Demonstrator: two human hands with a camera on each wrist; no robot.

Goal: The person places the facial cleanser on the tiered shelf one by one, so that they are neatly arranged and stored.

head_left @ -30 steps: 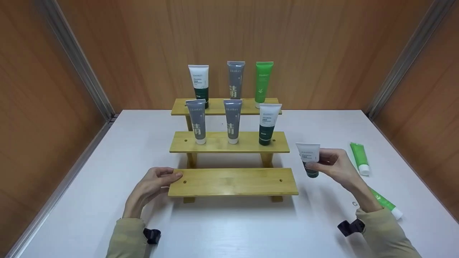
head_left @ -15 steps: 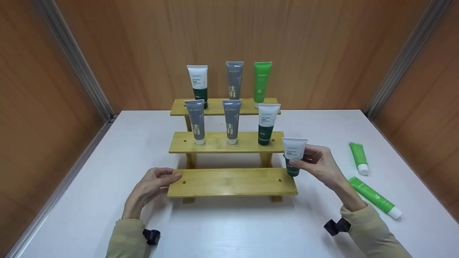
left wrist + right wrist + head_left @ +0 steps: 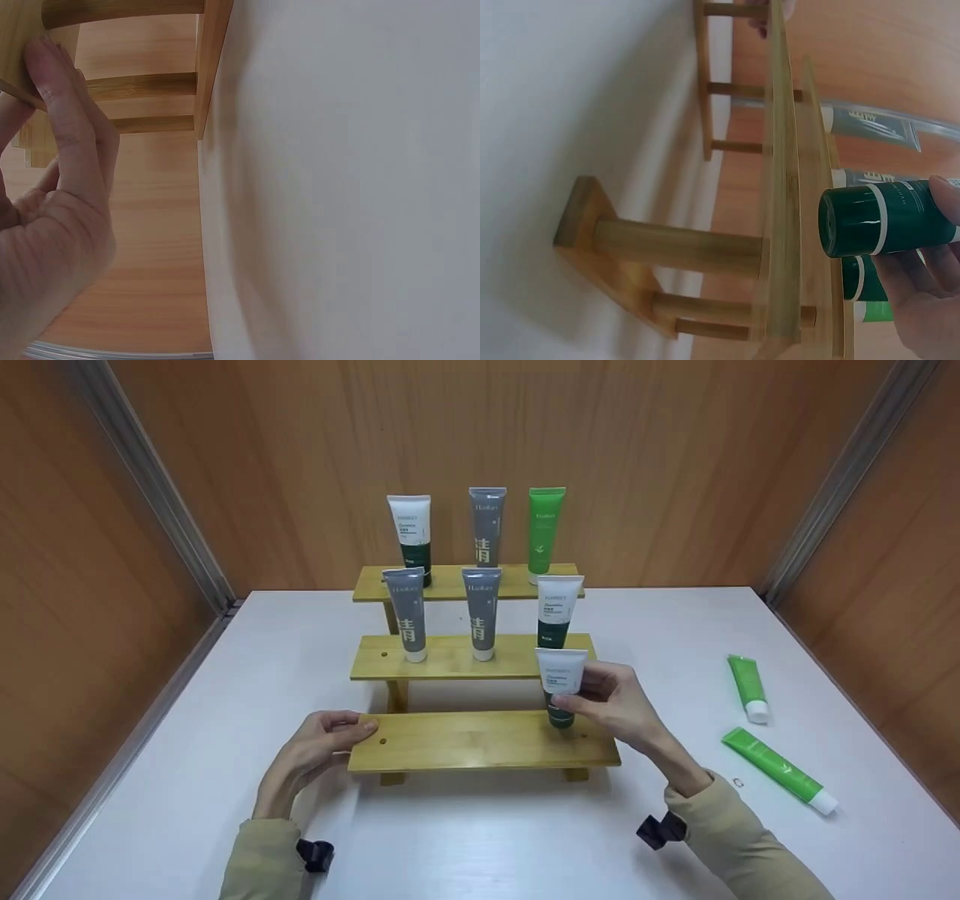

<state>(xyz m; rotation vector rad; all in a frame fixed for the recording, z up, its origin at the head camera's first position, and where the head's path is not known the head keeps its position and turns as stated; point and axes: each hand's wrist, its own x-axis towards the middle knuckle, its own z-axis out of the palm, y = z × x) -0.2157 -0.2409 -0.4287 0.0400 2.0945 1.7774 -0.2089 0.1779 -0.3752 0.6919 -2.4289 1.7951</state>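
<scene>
My right hand (image 3: pixel 611 705) pinches a white and dark green squeeze tube (image 3: pixel 562 671), cap down, over the right part of the bottom step. In the right wrist view the dark green cap (image 3: pixel 851 221) stands a little off the edge of the wooden step (image 3: pixel 784 187). My left hand (image 3: pixel 322 742) grips the left end of the bottom step of the three-tier wooden display stand (image 3: pixel 465 742); in the left wrist view its fingers (image 3: pixel 67 127) lie along the board's end. Behind the held tube, another white and green tube (image 3: pixel 559 604) is partly hidden on the middle step.
Two grey tubes (image 3: pixel 406 611) share the middle step. On the top step stand a white and green tube (image 3: pixel 411 529), a grey tube (image 3: pixel 487 525) and a green tube (image 3: pixel 546 529). Two green tubes (image 3: pixel 780 769) lie on the white table at right. Wooden walls enclose the table.
My right hand has carried the white and green tube leftward from beside the stand to over the bottom step. The left hand keeps its place on the step's end.
</scene>
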